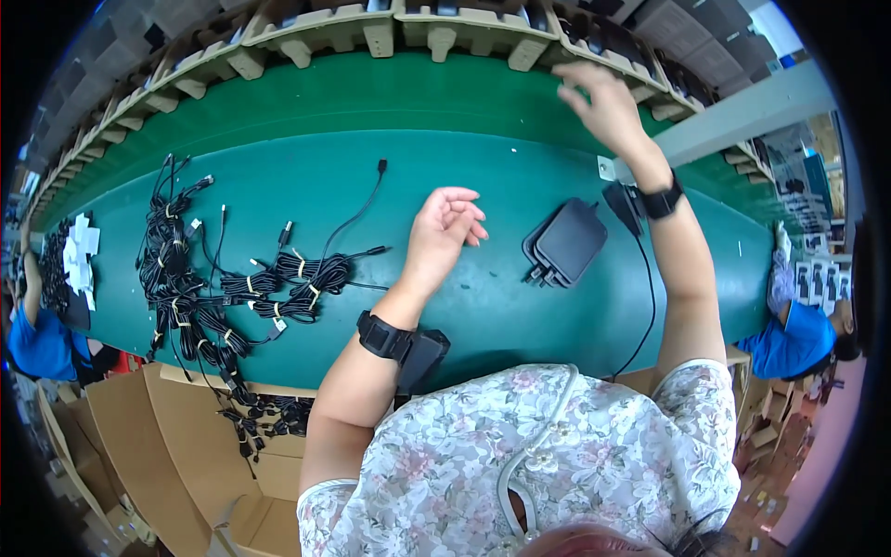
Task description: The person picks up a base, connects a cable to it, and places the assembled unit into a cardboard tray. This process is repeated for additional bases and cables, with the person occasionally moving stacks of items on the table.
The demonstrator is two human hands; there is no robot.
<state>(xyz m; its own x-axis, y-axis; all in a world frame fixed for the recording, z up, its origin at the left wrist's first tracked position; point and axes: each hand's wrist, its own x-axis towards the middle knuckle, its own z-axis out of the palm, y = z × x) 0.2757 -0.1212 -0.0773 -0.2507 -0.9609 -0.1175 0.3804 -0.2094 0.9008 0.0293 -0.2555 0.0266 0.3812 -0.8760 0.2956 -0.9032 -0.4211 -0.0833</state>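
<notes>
My left hand hovers over the green table with its fingers loosely curled and slightly apart, holding nothing visible. Right of it lies a small stack of flat black power adapters, with plug prongs showing at the lower left. My right hand reaches out toward the cardboard trays at the back. Its fingers are stretched and somewhat blurred, and no held thing shows. To the left of my left hand lie bundles of black cables, coiled and tied with pale bands. One cable end points away from me.
More tied cables form a long heap at the left, partly hanging over an open cardboard box. A pale metal post stands beside my right forearm. Black strapped devices sit at my wrists. People in blue work at both ends.
</notes>
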